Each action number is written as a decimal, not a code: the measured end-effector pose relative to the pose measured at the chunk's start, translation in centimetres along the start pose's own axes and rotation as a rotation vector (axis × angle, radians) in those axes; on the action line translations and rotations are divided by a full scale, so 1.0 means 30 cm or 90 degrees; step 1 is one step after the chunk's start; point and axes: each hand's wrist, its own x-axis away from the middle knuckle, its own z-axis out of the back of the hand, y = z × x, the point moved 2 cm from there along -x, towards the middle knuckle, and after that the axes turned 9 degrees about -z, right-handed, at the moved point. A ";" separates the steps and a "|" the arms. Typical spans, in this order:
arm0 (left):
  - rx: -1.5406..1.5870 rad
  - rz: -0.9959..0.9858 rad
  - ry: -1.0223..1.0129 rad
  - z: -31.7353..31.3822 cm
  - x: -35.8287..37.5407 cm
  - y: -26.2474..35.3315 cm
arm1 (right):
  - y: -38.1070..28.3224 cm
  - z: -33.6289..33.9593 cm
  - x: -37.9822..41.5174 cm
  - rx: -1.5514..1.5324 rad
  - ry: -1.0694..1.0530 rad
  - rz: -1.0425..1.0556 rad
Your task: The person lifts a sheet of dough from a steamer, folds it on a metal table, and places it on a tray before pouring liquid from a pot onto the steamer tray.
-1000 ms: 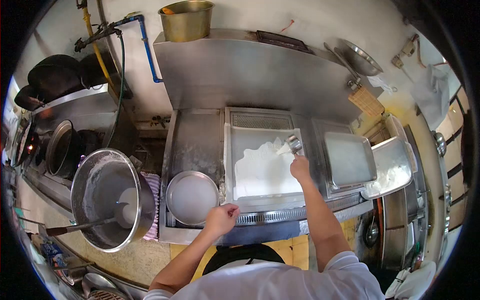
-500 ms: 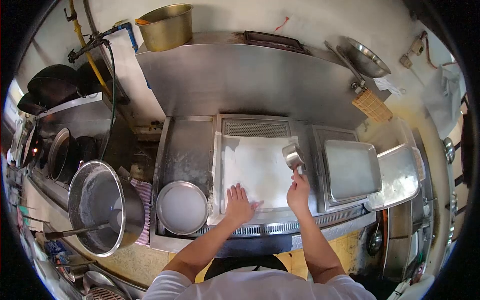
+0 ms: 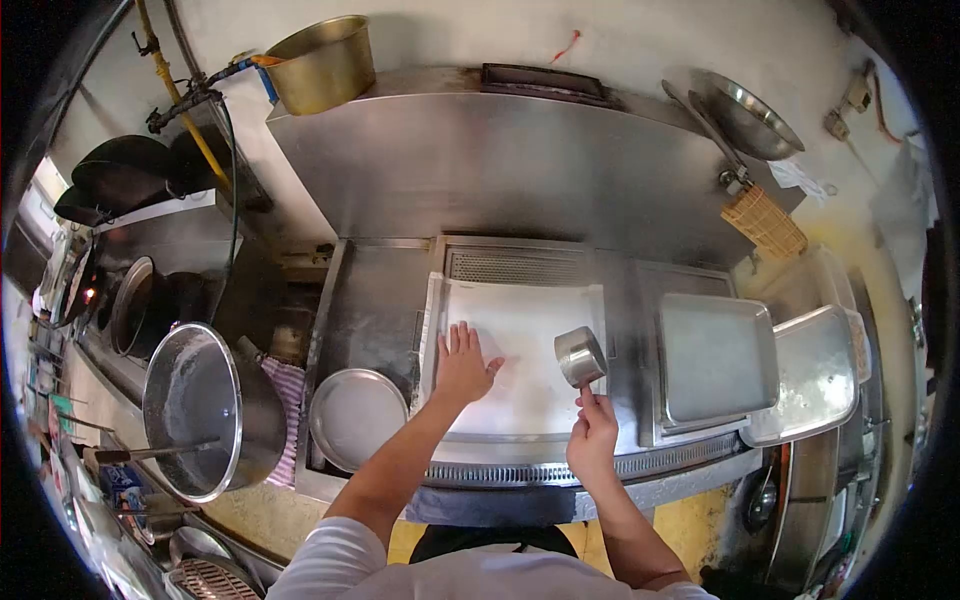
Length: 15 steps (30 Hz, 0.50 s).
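Note:
A white cloth (image 3: 540, 407) lies over a framed panel in the middle of the steel counter. My left hand (image 3: 463, 372) rests on it with the fingers spread and the palm down, left of centre. Above the cloth's right side is a metal ladle (image 3: 580, 357) with a deep round cup. My right hand (image 3: 594, 435) is closed around its handle near the cup. Whether the cup holds anything cannot be made out. To the left of the cloth sits a shallow round pan (image 3: 358, 420).
A large steel pot (image 3: 238, 400) stands at left, a long handle reaching over its rim. Rectangular metal trays (image 3: 718, 358) sit on the right. Behind rises a steel back panel (image 3: 450, 165), with a brass-coloured pot (image 3: 322, 75) and a metal bowl (image 3: 750, 125) on top.
My left hand has slid away from me across the cloth, its fingers now more spread. My right hand has drawn the ladle a little nearer to me. The view has shifted slightly.

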 end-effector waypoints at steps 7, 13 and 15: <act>0.216 0.075 0.247 0.028 0.341 -0.185 | 0.117 -0.118 -0.056 0.147 -0.034 0.061; -0.043 0.251 0.159 -0.102 0.720 -0.530 | -0.054 -0.269 0.043 0.001 -0.184 -0.022; -0.127 0.257 0.047 -0.154 0.803 -0.582 | -0.085 -0.395 0.099 -0.067 -0.242 -0.016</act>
